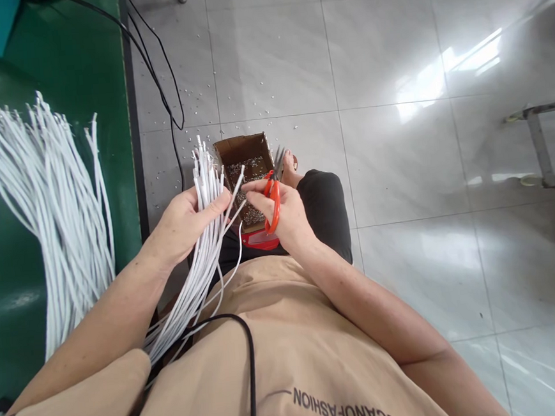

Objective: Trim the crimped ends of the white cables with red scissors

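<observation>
A bundle of white cables [198, 265] runs up from my lap, with my left hand [185, 225] wrapped round it below the cut ends. My right hand [285, 214] carries red-handled scissors [272, 202], their blades pointing up and away from the cables. The thumb and forefinger of that hand meet at the end of a white cable that stands off to the right of the bundle. Beneath both hands is an open cardboard box [241, 148] holding many small bits.
On the green table [124, 181] to the left lies a larger pile of white cables [61, 212]. Black cords [151, 64] hang past its edge. Small white scraps dot the tiled floor [275, 61]. A metal frame [539, 142] stands at the right.
</observation>
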### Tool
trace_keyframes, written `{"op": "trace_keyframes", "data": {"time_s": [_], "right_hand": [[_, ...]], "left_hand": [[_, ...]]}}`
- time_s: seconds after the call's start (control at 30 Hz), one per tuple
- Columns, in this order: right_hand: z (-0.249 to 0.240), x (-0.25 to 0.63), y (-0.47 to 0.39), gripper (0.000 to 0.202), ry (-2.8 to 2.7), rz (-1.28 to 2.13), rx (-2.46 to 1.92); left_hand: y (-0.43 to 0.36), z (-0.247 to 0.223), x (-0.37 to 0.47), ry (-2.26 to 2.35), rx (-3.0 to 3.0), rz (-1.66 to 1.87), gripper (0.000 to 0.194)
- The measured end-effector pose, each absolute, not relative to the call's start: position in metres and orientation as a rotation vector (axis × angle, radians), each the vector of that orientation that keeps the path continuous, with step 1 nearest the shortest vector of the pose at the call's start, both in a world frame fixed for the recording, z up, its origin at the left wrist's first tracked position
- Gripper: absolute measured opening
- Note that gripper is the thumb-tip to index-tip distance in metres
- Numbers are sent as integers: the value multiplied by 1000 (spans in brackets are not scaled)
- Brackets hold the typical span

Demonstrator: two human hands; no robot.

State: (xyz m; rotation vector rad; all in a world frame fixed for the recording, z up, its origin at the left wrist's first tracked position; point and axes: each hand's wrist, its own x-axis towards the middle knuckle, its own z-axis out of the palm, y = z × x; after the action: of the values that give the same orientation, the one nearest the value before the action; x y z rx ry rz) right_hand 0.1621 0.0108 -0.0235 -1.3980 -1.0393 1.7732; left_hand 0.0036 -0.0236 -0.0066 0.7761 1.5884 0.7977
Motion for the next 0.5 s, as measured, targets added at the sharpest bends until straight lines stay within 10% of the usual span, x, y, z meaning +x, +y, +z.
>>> {"op": "trace_keyframes", "data": {"time_s": [0.5], "right_hand": [[-5,160,27,13,-1207,1718,-1278]], "left_hand": [[-23,-6,7,1535,715,930,39]]}}
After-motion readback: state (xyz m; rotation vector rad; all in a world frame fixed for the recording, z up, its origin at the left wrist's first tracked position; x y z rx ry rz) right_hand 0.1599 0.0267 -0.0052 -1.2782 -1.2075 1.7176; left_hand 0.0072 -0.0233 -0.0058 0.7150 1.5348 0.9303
